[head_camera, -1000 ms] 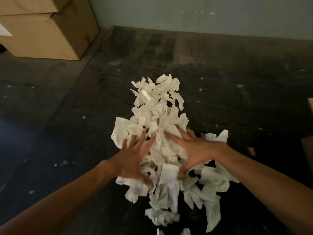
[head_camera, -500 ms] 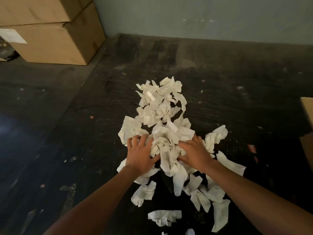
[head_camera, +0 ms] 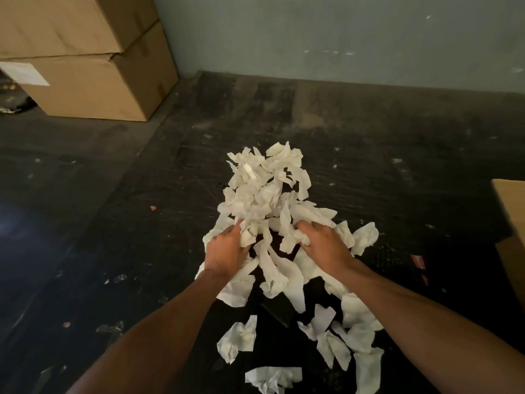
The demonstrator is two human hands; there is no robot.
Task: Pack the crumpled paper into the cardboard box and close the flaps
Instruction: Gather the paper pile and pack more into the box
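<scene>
— On the dark floor (head_camera: 369, 172), straight ahead of the person, the crumpled paper (head_camera: 264, 194) lay in one long pile; its long axis ran away from the body toward the wall (head_camera: 341, 32).

— And the box it had to go into?

— Off at the right edge, a cardboard box (head_camera: 511, 223) showed only as a tan wall and rim, cut off by the frame. I judged that to be the target, though its opening and flaps could not be seen. It lay well apart from the pile, to the right, so the right hand (head_camera: 324, 245) was the nearer one.

— Those stacked cartons (head_camera: 93, 81) in the far left corner?

— Closed, against the wall, much farther off.

— What were the hands doing?

— Both were sunk into the near end of the pile, a gap between them. The left hand (head_camera: 227, 251) had its fingers curled on a wad of paper; the right hand gripped another bunch. How much each held was hidden under the heap.

— Anything loose?

— Scattered scraps (head_camera: 238, 339) lay nearer the body, between the forearms, untouched.
</scene>
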